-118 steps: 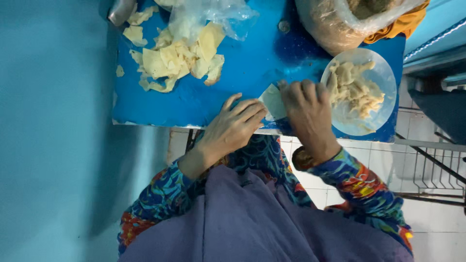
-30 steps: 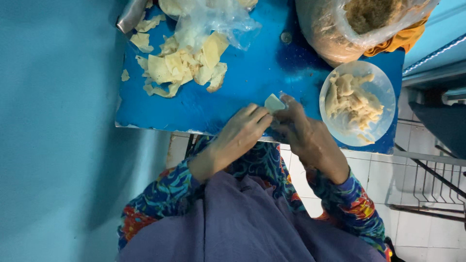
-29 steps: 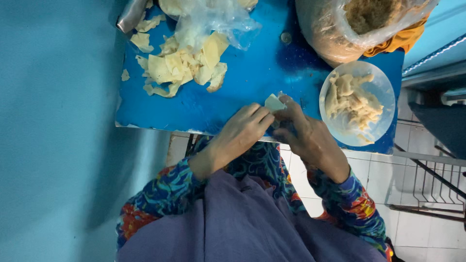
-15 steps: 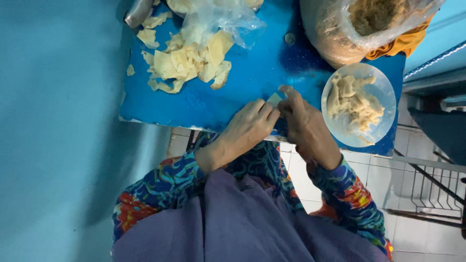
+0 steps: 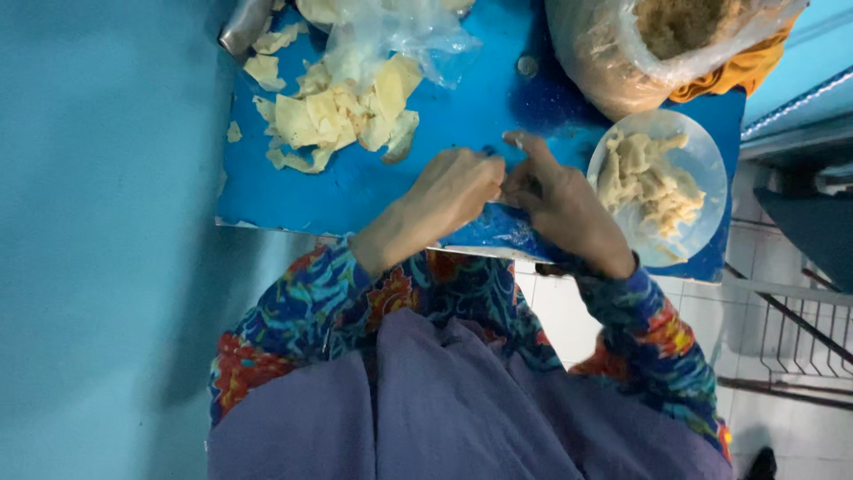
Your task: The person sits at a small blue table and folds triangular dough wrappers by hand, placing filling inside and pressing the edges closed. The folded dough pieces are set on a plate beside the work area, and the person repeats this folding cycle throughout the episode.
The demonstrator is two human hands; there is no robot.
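Basically, blue table (image 5: pixel 373 191) w/ a clear bag of brown filling (image 5: pixel 657 44) top right, pale wrapper pile (image 5: pixel 342 111) top left, clear plate of folded pieces (image 5: pixel 662 187) at right. Left hand (image 5: pixel 449 191) & right hand (image 5: pixel 555 200) meet near the table's front edge, fingertips pressed together; whatever they pinch is hidden.

blue floral-print long sleeves with red and orange, purple headscarf
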